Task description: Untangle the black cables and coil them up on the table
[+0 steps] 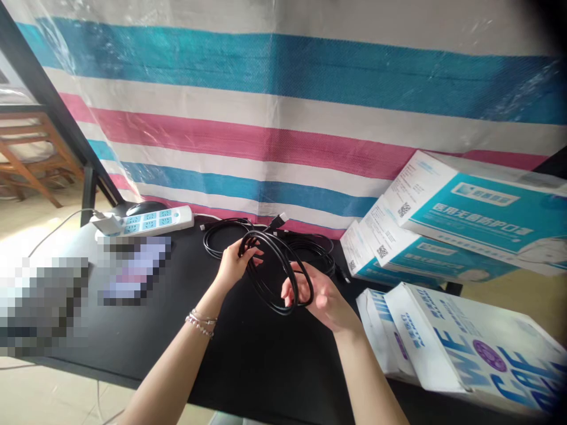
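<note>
A coiled black cable (274,268) is held up over the black table (248,360) between both hands. My left hand (234,262) grips the coil's left side, fingers closed around the loops. Under the coil's lower right part sits my right hand (321,298), palm up, with its fingers hooked through the loops. One plug end (278,221) sticks up behind the coil. More black cable (224,236) lies loosely looped on the table behind the hands.
A white power strip (148,221) and a black mouse (144,208) lie at the back left. Stacked teal-and-white boxes (443,230) and white boxes (460,348) fill the right side. A striped tarp (283,118) hangs behind. Blurred patches cover the table's left part.
</note>
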Action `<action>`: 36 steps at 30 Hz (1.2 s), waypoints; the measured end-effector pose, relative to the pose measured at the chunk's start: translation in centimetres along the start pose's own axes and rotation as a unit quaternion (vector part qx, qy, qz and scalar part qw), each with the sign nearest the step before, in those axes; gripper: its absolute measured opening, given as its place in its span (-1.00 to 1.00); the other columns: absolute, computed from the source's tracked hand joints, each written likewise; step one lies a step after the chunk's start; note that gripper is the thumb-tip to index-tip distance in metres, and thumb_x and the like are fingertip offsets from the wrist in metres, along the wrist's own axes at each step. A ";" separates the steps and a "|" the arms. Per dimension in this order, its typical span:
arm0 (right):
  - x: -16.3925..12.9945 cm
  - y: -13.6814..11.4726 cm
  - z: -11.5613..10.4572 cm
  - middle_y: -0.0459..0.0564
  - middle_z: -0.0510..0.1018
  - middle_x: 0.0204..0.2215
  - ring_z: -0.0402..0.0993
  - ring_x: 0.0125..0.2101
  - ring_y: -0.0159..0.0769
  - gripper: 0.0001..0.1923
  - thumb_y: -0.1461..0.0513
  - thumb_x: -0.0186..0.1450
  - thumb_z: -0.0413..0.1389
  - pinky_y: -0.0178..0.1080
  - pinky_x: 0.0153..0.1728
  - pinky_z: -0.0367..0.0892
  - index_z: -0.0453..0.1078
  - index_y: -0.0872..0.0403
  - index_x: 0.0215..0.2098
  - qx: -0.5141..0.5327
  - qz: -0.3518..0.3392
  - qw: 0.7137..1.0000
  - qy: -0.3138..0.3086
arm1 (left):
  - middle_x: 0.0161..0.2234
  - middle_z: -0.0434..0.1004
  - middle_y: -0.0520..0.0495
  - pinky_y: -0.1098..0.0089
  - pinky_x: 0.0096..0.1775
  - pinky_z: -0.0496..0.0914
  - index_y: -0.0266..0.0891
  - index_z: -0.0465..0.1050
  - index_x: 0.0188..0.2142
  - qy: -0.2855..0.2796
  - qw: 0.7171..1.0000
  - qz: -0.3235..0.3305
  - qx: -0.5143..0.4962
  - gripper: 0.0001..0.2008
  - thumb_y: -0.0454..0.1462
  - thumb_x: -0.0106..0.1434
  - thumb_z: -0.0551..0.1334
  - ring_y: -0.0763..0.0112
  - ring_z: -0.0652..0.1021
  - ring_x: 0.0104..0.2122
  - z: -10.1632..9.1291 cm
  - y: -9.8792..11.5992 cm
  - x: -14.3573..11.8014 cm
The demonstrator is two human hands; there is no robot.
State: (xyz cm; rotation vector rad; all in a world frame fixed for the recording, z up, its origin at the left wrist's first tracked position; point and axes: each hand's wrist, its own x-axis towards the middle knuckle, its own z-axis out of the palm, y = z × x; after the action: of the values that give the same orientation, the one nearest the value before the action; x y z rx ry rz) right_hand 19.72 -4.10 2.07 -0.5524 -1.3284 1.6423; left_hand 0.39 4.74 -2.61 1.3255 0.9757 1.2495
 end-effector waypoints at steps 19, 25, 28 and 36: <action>0.0 0.0 0.2 -0.04 0.52 -0.59 0.45 -0.55 -0.31 -0.73 0.11 0.03 0.27 -0.24 -0.44 0.33 0.42 0.16 -0.45 -0.051 0.059 0.997 0.014 | -0.44 0.56 -0.10 0.37 -0.44 0.48 -0.30 0.41 -0.25 -0.024 0.996 0.020 0.089 -0.74 -0.17 0.14 0.19 0.26 0.60 -0.50 0.1 0.0 0.0; 0.3 -0.4 0.7 -0.15 0.39 -0.65 0.37 -0.61 -0.37 -0.72 0.18 0.00 0.27 -0.26 -0.49 0.26 0.23 0.09 -0.61 -0.064 0.042 0.993 0.086 | -0.44 0.56 -0.11 0.37 -0.45 0.48 -0.31 0.41 -0.26 -0.026 0.997 0.019 0.073 -0.73 -0.15 0.11 0.21 0.27 0.59 -0.51 -0.1 0.1 -0.1; 0.3 -0.1 0.6 -0.19 0.33 -0.65 0.34 -0.63 -0.39 -0.68 0.21 -0.01 0.26 -0.28 -0.50 0.22 0.15 0.07 -0.60 -0.052 0.031 0.991 0.118 | -0.43 0.56 -0.13 0.37 -0.45 0.48 -0.33 0.40 -0.25 -0.031 0.998 0.017 0.054 -0.69 -0.13 0.11 0.22 0.27 0.59 -0.52 -0.2 0.1 0.0; 0.5 0.2 0.7 -0.24 0.22 -0.62 0.36 -0.60 -0.40 -0.65 0.22 0.00 0.25 -0.30 -0.50 0.17 0.09 0.06 -0.61 -0.067 0.019 0.986 0.154 | -0.43 0.56 -0.14 0.35 -0.42 0.48 -0.35 0.39 -0.23 -0.035 0.999 0.002 0.024 -0.64 -0.11 0.09 0.24 0.28 0.59 -0.52 -0.2 0.3 0.1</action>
State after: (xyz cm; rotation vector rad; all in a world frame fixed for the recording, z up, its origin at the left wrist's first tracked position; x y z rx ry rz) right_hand 18.91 -4.04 2.18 -0.8785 -1.2074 1.4354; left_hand 0.15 4.83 -2.31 1.4004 0.9595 1.1813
